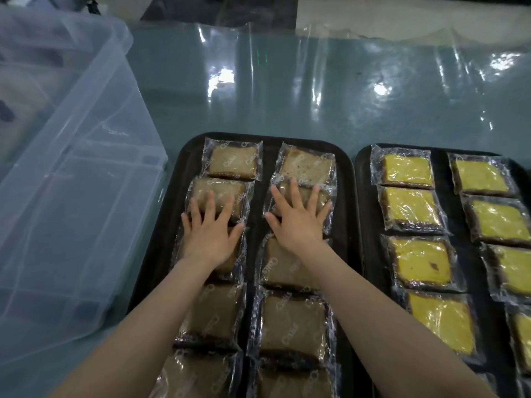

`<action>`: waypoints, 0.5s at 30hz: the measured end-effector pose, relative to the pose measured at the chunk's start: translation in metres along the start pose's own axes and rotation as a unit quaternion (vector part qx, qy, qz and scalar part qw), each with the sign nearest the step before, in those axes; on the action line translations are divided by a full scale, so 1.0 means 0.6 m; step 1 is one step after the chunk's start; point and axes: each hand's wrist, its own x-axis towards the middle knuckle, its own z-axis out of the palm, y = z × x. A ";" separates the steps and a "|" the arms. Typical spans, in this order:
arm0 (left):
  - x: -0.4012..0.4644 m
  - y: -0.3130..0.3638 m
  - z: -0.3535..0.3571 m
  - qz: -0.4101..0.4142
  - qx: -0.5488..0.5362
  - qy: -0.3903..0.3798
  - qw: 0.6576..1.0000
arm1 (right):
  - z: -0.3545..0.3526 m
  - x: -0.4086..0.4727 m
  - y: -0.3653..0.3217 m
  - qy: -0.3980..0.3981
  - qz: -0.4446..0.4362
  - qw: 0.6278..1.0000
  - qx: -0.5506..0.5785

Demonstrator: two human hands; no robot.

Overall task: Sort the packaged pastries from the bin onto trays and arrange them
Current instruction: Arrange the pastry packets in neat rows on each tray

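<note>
Pressing down flat with both hands on the left tray (161, 234), fingers straight and spread, gripping nothing. Left hand (211, 229) lying across the second and third brown pastries of that tray's left column, fingertips on the second pastry (221, 193). Right hand (298, 219) lying on the second pastry (324, 196) of the right column, palm reaching onto the third one (283, 268). Both forearms stretching up from the bottom edge over the nearer packets.

Filling the left tray: brown pastries (232, 162) in clear wrappers, lying in two columns, edges touching or slightly overlapping from far end to near end. Sitting just beside it on the right: a second black tray (363, 254), carrying yellow pastries (408, 169) in the same kind of wrapper, also in two columns, the right column partly cut off by the picture edge.

Standing to the left of the trays: a clear plastic bin (71, 173), tilted in view, contents impossible to tell through its cloudy wall.

Lying beneath everything: a table (316, 90) under glossy transparent film, reflecting lights.
</note>
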 end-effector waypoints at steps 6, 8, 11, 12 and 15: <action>-0.012 -0.004 0.016 0.010 0.018 0.010 1.000 | 0.005 -0.028 0.007 -0.020 -0.020 1.000 0.012; -0.012 -0.003 0.017 0.009 0.019 0.013 1.000 | 0.000 -0.029 0.004 -0.005 -0.016 0.999 0.027; -0.011 -0.002 0.016 0.012 0.017 0.038 0.999 | -0.012 -0.010 0.009 0.055 0.002 0.998 0.034; -0.010 -0.001 0.015 0.013 0.015 0.048 0.999 | -0.017 0.003 0.012 0.062 0.011 0.998 0.030; -0.003 0.005 0.007 0.016 0.002 0.064 0.998 | -0.027 0.043 0.025 0.037 0.034 0.999 0.022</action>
